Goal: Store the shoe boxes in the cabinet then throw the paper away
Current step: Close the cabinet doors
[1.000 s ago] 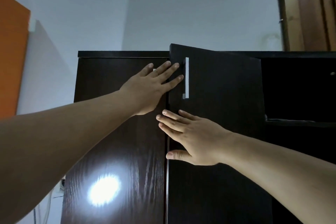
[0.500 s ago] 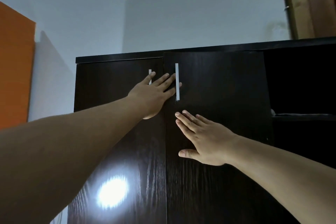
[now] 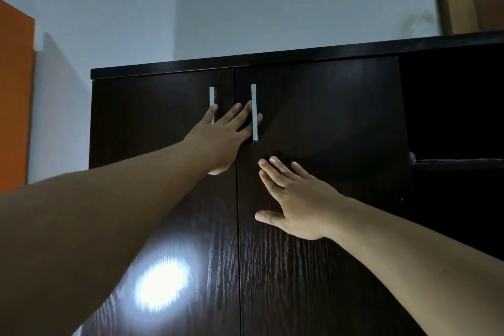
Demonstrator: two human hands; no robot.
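Cabinet: dark wood, two doors, both closed.
Handles: two, pale, vertical, flanking the seam.
Left hand: fingers spread flat across the seam, behind the right handle.
Right hand: fingers spread, flat on the right door.
Shoe boxes, paper: unseen.

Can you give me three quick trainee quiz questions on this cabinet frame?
1. True or false: the right door of the cabinet stands ajar.
2. Which hand lies across the seam between the two doors? A: left hand. B: right hand.
3. Fill in: each door has one pale vertical ____, such as the right handle.

Key: 1 false, both doors look flush. 2 A; the right hand lies flat on the right door only. 3 handle.
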